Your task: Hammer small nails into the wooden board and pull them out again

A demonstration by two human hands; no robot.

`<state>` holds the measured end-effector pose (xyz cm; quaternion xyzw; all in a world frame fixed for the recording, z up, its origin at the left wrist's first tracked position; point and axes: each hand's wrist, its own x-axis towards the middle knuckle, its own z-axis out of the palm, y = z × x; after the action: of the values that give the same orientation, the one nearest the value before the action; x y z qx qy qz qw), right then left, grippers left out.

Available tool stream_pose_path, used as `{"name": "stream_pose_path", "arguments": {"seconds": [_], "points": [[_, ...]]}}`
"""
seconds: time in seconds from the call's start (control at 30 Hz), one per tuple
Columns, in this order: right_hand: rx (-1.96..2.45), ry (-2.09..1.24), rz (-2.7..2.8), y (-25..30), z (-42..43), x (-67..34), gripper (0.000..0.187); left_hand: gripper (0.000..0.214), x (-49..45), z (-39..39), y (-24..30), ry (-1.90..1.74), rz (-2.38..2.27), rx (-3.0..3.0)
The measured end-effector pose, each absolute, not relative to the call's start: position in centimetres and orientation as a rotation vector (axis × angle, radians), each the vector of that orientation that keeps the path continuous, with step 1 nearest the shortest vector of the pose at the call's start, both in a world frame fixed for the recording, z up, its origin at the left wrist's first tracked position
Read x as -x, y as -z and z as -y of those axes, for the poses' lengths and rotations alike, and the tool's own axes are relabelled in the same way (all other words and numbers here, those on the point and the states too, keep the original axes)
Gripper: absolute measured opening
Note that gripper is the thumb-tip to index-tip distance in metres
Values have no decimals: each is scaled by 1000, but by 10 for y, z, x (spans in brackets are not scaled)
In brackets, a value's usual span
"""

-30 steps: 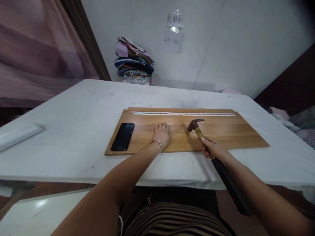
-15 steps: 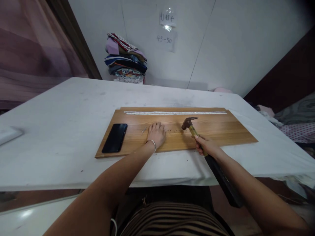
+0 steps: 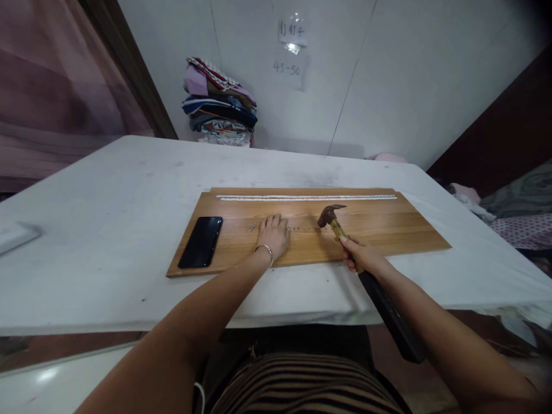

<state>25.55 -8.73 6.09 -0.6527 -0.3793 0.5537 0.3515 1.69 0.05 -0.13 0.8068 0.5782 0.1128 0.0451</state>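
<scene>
My right hand [image 3: 359, 254] is closed around the handle of a claw hammer [image 3: 385, 305], whose rusty head is over the wooden board [image 3: 397, 230]. A line of small nails [image 3: 307, 229] runs along the board between the hammer head and my left hand. My left hand [image 3: 275, 234] rests on the board with its fingers stretched out and lying flat. A few loose nails [image 3: 252, 227] lie just left of its fingers. What may be under the palm is hidden.
A black phone [image 3: 200, 242] lies at the board's left end. Two white measuring strips [image 3: 306, 198] run along the board's far side. The board lies on a white-covered table [image 3: 107, 230]. Folded cloths [image 3: 221, 103] are stacked by the wall.
</scene>
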Motion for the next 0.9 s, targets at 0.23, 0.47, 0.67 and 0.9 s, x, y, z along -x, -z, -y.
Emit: {"name": "stream_pose_path", "arguments": {"seconds": [0.23,0.47,0.67,0.9], "points": [[1736,-1441,953,-61,87,-253,40,40,-17,0,0,-337,-1770,-2450],[1703,-1448,969,-61,87,-254,43,41,-17,2,-3,-327,-1765,-2423],[1719,-1433,993,-60,87,-255,43,42,-16,1,-3,-325,-1770,-2430],[1704,-1461,971,-58,86,-254,43,41,-16,1,-3,-338,-1772,-2436]]}}
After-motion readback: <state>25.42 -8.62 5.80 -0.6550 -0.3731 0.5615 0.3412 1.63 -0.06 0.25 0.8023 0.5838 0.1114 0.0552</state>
